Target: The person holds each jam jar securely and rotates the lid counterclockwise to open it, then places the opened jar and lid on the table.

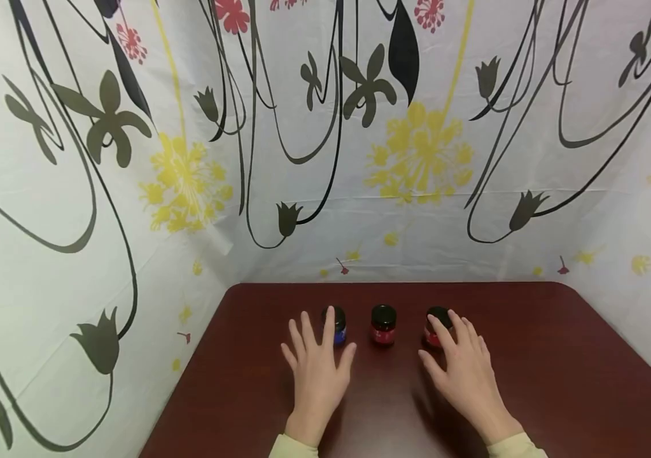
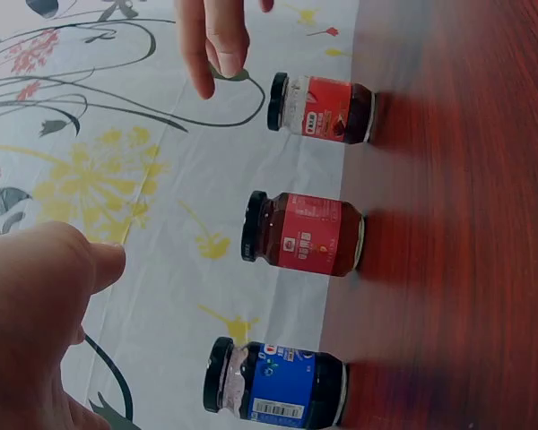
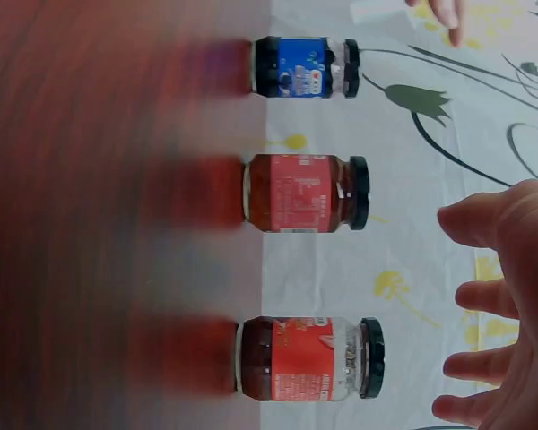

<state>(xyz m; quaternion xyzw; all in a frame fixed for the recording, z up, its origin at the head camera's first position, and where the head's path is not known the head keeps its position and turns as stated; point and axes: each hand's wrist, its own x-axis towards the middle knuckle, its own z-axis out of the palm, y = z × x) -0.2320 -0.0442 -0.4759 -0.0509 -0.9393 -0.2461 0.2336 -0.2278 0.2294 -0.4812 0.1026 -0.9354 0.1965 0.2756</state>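
Note:
Three small glass jars with black lids stand upright in a row. The left one, a blue-label jar (image 2: 285,385), shows dark contents and is partly hidden by my left hand (image 1: 317,375) in the head view. My left fingers are spread, and nothing is in them. In the middle is a jar with a pinkish-red label (image 1: 383,326), between the two hands. At the right stands a brighter red-label jar (image 3: 303,358), its glass clear toward the lid. My right hand (image 1: 465,375) overlaps that jar in the head view, fingers relaxed and apart, holding nothing.
The jars stand on a dark reddish-brown wooden table (image 1: 382,413) with rounded far corners. A white cloth (image 1: 314,172) printed with yellow, red and grey flowers hangs behind the table and along both sides. Light yellow sleeves (image 1: 293,447) cover the forearms.

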